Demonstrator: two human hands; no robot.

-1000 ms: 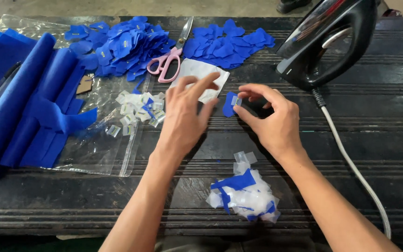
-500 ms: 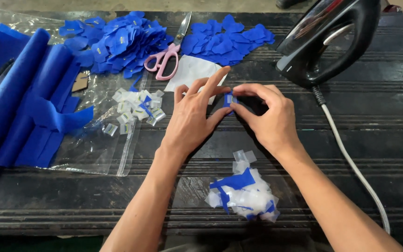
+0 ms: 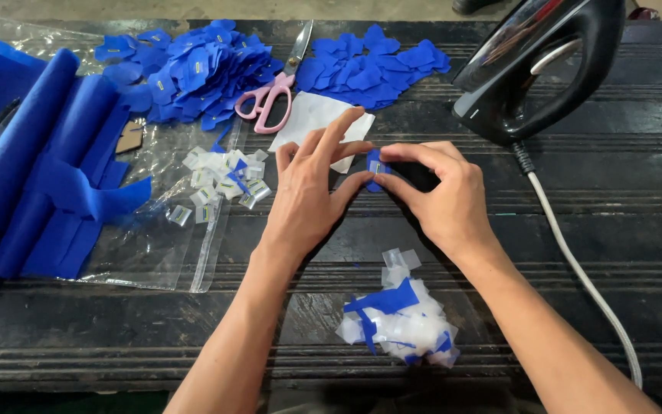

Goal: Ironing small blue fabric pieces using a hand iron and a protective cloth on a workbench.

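Nearest to us lies a small heap of clear and blue scraps on the dark ribbed table; just beyond it our two hands meet over a small blue fabric piece, which sits at the middle of the table between the fingertips; the left hand has its fingers fanned out, the thumb pressing the piece from the left; the right hand pinches it between thumb and forefinger from the right. We judge the piece light, thin and limp, likely to fold or slip, so it is best held at its edges with the fingertips. To the left lie little clear tabs on a plastic bag, and rolled blue cloth further left; farther off are pink-handled scissors, a white sheet, piles of blue cut pieces, and at far right a black iron with its white cord.
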